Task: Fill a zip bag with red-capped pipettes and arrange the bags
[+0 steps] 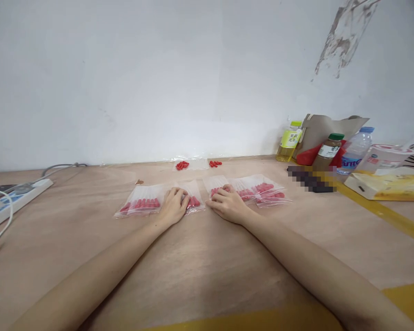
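— Forearms first, both of mine, stretched out over the plywood table (200,276), and at the end of them my left hand (174,207) and right hand (229,204), each resting knuckles-up on a clear bag.

— Are you gripping anything?

— Not clamped. My left fingers are curled loosely, tips pressing down on a bag of red pieces (193,201); more filled bags (143,203) fan out to the outside of that hand. My right fingers are bent the same way, tips on another bag (216,188), with a stack of bags (262,192) overlapping just beyond its outer side.

— What could go wrong?

— The film looks slick, I'd say. Pressing only with fingertips, a bag could skid on the wood and I'd drag its neighbours out of line. The stack by my right hand overlaps, so one nudge might shuffle the lot.

— Anything else?

— Loose red pieces (182,165) lie ahead of my fingers by the wall, beside an empty-looking bag (198,163). A careless sweep forward could scatter them. Whether the bags under my fingers are sealed, I can't tell.
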